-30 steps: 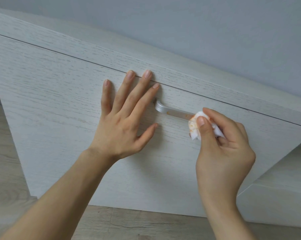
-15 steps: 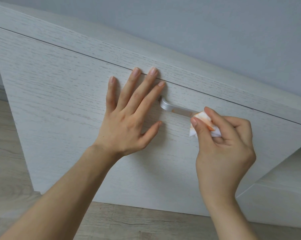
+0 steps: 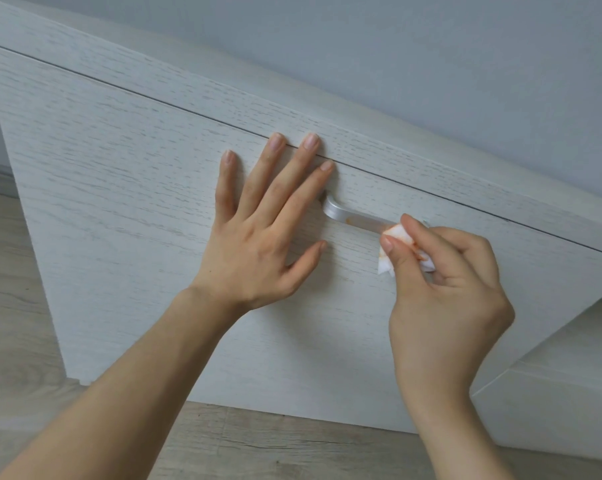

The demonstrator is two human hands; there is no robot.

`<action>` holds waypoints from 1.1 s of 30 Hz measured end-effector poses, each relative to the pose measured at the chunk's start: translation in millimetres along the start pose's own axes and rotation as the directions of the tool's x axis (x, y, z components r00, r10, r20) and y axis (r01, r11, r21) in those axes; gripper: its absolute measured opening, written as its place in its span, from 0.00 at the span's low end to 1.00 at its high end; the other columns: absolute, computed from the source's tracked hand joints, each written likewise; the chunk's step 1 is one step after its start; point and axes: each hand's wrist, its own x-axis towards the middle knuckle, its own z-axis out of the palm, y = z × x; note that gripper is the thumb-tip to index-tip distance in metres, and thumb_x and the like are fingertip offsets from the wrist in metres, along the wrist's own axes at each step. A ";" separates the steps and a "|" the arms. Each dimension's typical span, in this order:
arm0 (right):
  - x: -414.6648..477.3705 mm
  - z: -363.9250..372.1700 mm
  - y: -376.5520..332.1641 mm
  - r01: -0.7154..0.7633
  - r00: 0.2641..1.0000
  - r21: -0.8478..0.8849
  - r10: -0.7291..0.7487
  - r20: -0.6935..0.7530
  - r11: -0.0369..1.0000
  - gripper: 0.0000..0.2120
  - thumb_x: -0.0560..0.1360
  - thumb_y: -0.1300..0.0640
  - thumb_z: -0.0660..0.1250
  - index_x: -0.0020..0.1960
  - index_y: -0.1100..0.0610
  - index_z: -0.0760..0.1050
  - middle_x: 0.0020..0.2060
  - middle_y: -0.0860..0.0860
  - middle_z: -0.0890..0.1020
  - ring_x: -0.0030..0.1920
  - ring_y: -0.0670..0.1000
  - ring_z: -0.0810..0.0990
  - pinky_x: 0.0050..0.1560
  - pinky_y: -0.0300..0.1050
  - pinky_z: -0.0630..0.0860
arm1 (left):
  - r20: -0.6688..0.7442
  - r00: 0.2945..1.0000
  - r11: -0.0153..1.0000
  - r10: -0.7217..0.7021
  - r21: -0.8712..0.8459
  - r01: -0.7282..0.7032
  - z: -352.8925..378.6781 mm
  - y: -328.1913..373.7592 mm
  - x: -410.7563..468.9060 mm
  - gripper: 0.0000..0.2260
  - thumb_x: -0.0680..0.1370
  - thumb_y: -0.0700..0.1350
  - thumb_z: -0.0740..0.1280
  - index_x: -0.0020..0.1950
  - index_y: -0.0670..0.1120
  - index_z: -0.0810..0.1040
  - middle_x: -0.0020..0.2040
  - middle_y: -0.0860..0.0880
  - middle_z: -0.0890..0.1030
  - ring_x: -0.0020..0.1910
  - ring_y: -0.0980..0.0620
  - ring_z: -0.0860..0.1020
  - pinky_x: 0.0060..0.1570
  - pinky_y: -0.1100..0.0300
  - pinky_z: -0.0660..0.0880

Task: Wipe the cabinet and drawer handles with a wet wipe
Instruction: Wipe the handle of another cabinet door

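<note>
Wet wipe (image 3: 393, 235) barely shifted, I see right hand (image 3: 448, 289) fingers pinching it at the handle (image 3: 355, 216) right end, bar running up-left toward spread left hand (image 3: 258, 244), flat on drawer front (image 3: 119, 202).

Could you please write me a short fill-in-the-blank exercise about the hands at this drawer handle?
The left hand lies flat on the drawer front, holding ____.
The right hand pinches a crumpled wipe stained ____.
The wipe is pressed to the ____ end of the silver handle.
Missing words: nothing, orange, right.
</note>
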 end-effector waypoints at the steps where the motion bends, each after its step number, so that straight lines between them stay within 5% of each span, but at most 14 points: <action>1: -0.1 -1.6 -1.0 0.014 1.000 -0.004 -0.014 0.006 1.000 0.13 0.70 0.60 0.72 0.53 0.50 0.79 0.42 0.45 0.75 0.41 0.31 0.73 0.43 0.29 0.71 | 0.001 1.000 1.000 0.000 -0.004 0.000 -0.2 0.3 0.0 0.29 0.77 0.56 0.59 0.75 0.43 0.62 0.75 0.46 0.57 0.75 0.42 0.53 0.72 0.45 0.38; 9: 0.1 2.3 -3.0 0.064 0.997 -0.019 -0.064 0.044 0.998 0.10 0.70 0.62 0.72 0.52 0.58 0.81 0.42 0.48 0.75 0.40 0.41 0.74 0.44 0.28 0.70 | 0.004 1.000 1.000 0.004 -0.016 -0.004 -0.5 -0.6 -0.3 0.29 0.77 0.55 0.60 0.75 0.43 0.62 0.75 0.46 0.57 0.75 0.42 0.53 0.72 0.45 0.38; 18: -0.9 4.3 -3.6 0.006 1.000 0.029 -0.005 -0.008 1.000 0.12 0.70 0.61 0.72 0.53 0.53 0.79 0.42 0.42 0.74 0.41 0.44 0.77 0.45 0.32 0.73 | -0.002 1.000 1.000 0.004 -0.023 -0.004 0.0 0.1 0.1 0.29 0.77 0.55 0.60 0.75 0.43 0.61 0.75 0.47 0.56 0.75 0.42 0.53 0.72 0.45 0.38; 23: -4.2 4.2 -3.0 0.104 0.994 -0.017 -0.103 0.044 0.994 0.09 0.71 0.63 0.72 0.51 0.58 0.81 0.42 0.47 0.76 0.41 0.40 0.76 0.46 0.28 0.71 | -0.003 1.000 1.000 0.001 -0.016 -0.001 0.7 0.7 -0.8 0.29 0.77 0.55 0.61 0.75 0.43 0.62 0.75 0.46 0.57 0.75 0.42 0.53 0.72 0.45 0.39; 28: -4.9 2.8 -2.0 -0.017 0.998 0.023 0.018 -0.059 1.000 0.13 0.70 0.61 0.72 0.53 0.52 0.78 0.44 0.47 0.76 0.41 0.44 0.78 0.46 0.30 0.73 | 0.013 1.000 0.999 0.012 -0.031 -0.011 -1.8 -1.7 -0.1 0.29 0.77 0.55 0.60 0.75 0.43 0.61 0.75 0.46 0.57 0.76 0.42 0.51 0.72 0.45 0.38; 33: -3.6 7.5 -6.5 -0.004 1.000 0.023 0.003 0.011 1.000 0.10 0.70 0.62 0.72 0.50 0.54 0.81 0.42 0.45 0.76 0.42 0.44 0.77 0.44 0.31 0.73 | 0.013 1.000 0.999 0.018 -0.036 -0.017 -1.6 -1.6 -0.4 0.29 0.77 0.55 0.60 0.75 0.42 0.62 0.75 0.45 0.57 0.75 0.42 0.52 0.72 0.45 0.38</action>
